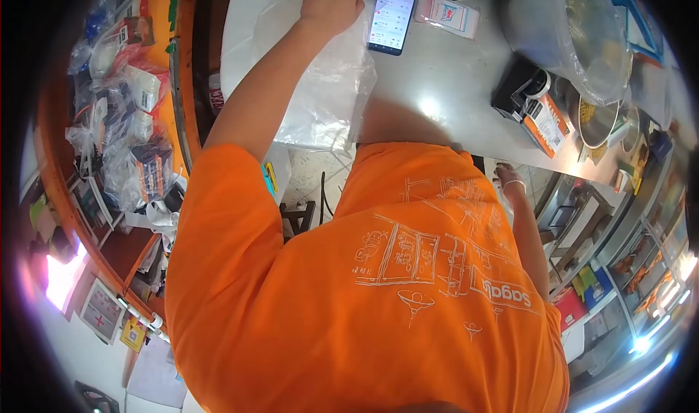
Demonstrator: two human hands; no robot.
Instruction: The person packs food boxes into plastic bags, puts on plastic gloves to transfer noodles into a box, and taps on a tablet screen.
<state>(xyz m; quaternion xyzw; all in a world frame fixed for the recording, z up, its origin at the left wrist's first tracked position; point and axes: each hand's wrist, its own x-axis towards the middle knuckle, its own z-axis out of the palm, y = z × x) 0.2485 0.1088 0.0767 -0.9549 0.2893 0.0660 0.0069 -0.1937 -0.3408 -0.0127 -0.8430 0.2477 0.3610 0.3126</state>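
My left hand [335, 6] reaches to the far edge of the table with its fingers spread. Its fingertips are cut off by the top of the frame, beside a lit smartphone [392, 17] lying face up. Clear plastic bags [331, 96] lie flat under my left forearm. My right hand [507, 174] hangs low beside my body, below the table edge, with a white band at the wrist. Its fingers are small in view but look loosely apart, and I see nothing held in them.
A small printed packet [448, 16] lies right of the phone. Farther right stand a large plastic-covered tub [571, 27], an orange and black box [542, 118] and a metal bowl [598, 125]. Plastic-wrapped goods [135, 100] hang at left. Shelves [619, 296] stand at right.
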